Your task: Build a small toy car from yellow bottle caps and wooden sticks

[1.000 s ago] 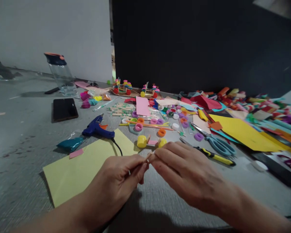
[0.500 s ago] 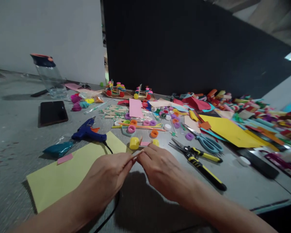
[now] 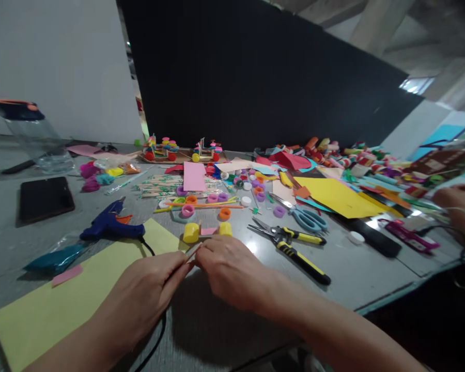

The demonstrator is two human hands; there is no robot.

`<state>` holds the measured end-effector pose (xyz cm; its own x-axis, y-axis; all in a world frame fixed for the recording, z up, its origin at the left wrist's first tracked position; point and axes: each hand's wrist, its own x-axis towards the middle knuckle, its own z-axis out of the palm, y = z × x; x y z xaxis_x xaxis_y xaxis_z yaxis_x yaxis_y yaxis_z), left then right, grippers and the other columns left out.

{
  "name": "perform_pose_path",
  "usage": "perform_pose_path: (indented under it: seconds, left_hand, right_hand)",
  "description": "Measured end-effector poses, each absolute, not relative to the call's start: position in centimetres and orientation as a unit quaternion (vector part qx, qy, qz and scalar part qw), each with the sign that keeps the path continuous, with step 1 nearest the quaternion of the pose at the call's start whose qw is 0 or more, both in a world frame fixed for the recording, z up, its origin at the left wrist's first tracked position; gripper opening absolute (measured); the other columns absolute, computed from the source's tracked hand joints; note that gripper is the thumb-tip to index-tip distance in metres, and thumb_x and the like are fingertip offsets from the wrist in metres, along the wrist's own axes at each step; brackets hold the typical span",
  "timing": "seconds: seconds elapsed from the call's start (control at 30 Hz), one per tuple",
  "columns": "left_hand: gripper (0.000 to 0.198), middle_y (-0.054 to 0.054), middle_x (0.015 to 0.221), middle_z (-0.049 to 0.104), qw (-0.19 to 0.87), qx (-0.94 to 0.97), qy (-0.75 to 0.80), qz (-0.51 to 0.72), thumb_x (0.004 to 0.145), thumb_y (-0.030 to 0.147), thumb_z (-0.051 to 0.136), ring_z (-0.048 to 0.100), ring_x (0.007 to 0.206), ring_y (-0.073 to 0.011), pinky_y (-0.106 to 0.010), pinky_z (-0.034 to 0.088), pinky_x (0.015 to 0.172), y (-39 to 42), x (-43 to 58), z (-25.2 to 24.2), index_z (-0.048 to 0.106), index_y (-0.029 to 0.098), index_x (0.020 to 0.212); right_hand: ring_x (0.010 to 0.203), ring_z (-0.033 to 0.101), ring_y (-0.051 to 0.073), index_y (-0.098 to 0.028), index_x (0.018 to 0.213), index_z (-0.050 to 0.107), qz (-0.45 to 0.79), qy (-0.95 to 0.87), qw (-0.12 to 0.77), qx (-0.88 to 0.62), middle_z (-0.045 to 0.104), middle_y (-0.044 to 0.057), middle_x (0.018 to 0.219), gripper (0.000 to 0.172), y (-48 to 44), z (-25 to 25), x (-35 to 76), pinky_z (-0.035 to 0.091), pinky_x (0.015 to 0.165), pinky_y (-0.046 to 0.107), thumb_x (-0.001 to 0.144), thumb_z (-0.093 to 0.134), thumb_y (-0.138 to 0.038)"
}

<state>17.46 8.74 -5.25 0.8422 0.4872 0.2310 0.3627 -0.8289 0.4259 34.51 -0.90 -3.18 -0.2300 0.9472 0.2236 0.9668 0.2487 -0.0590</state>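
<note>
Left hand and right hand are pinching a thin stick above bare tabletop near its front edge.

Thin stick: pale bare wood, matt.
Table: grey, finely grained, mostly matt; soft sheen seen beside pliers.
Pliers: dull metal head, yellow-black plastic grips.
Yellow sheet: paper, smooth, matt.
Glue gun: blue plastic, slightly glossy.
Phone: black, glossy face.
Jar: clear, glossy; glass or plastic not told apart.
Scissors: metal blades, blue plastic handles.
Caps: smooth coloured plastic.
</note>
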Motion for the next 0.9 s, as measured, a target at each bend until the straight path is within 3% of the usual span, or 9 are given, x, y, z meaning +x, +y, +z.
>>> perform_pose_path:
  seconds: [0.2, 0.5, 0.63, 0.7, 0.77, 0.9]
  left_hand:
    - [0.032, -0.001, 0.069, 0.068, 0.169, 0.939, 0.242, 0.175, 0.097, 0.035, 0.042, 0.066, 0.064, -0.0207, -0.031, 0.037, 0.061, 8.5, 17.4, -5.4, 0.061, 0.023, 0.074]
    - [0.033, -0.004, 0.072, 0.071, 0.213, 0.917, 0.27, 0.202, 0.094, 0.044, 0.045, 0.066, 0.066, -0.0237, -0.032, 0.036, 0.064, 8.9, 17.6, -5.9, 0.064, 0.022, 0.077]
    - [0.031, -0.004, 0.078, 0.071, 0.319, 0.884, 0.274, 0.205, 0.092, 0.044, 0.052, 0.064, 0.072, -0.022, -0.03, 0.038, 0.068, 8.8, 17.5, -4.9, 0.067, 0.021, 0.079]
    - [0.034, 0.0, 0.065, 0.061, 0.437, 0.837, 0.277, 0.177, 0.093, 0.047, 0.052, 0.054, 0.061, -0.017, -0.027, 0.036, 0.061, 8.8, 17.5, -4.2, 0.066, 0.02, 0.078]
    - [0.04, 0.004, 0.057, 0.051, 0.48, 0.814, 0.281, 0.165, 0.094, 0.051, 0.051, 0.046, 0.054, -0.0131, -0.024, 0.033, 0.055, 8.9, 17.5, -3.7, 0.063, 0.019, 0.075]
    - [0.042, 0.005, 0.056, 0.052, 0.552, 0.768, 0.291, 0.147, 0.091, 0.055, 0.054, 0.039, 0.047, -0.0082, -0.02, 0.028, 0.045, 9.1, 17.5, -3.5, 0.059, 0.017, 0.075]
  right_hand:
    - [0.078, 0.065, 0.023, -0.011, 0.094, 0.065, -0.06, -0.765, 0.122, -0.629, 0.071, 0.011, 0.089, 0.018, -1.3, -3.6, 33.6, 0.048, 0.069, 0.033, 0.083, 0.051, -0.008]
    - [0.07, 0.065, 0.022, -0.011, 0.097, 0.065, -0.059, -0.753, 0.124, -0.643, 0.074, 0.01, 0.086, 0.017, -0.9, -3.7, 33.4, 0.043, 0.055, 0.031, 0.085, 0.054, -0.015]
    - [0.071, 0.064, 0.02, -0.013, 0.095, 0.065, -0.07, -0.762, 0.143, -0.628, 0.073, 0.008, 0.085, 0.015, -1.3, -3.2, 33.8, 0.042, 0.056, 0.03, 0.087, 0.054, -0.01]
    - [0.077, 0.063, 0.02, -0.014, 0.095, 0.065, -0.082, -0.771, 0.16, -0.611, 0.072, 0.009, 0.089, 0.016, -1.5, -3.1, 34.3, 0.043, 0.062, 0.03, 0.089, 0.052, -0.006]
    - [0.083, 0.061, 0.021, -0.014, 0.095, 0.066, -0.094, -0.782, 0.175, -0.591, 0.071, 0.009, 0.094, 0.016, -1.6, -3.1, 34.9, 0.043, 0.067, 0.031, 0.092, 0.052, -0.006]
    - [0.083, 0.061, 0.02, -0.015, 0.104, 0.067, -0.099, -0.784, 0.216, -0.573, 0.071, 0.008, 0.095, 0.017, -1.8, -2.5, 35.6, 0.046, 0.07, 0.03, 0.099, 0.05, -0.012]
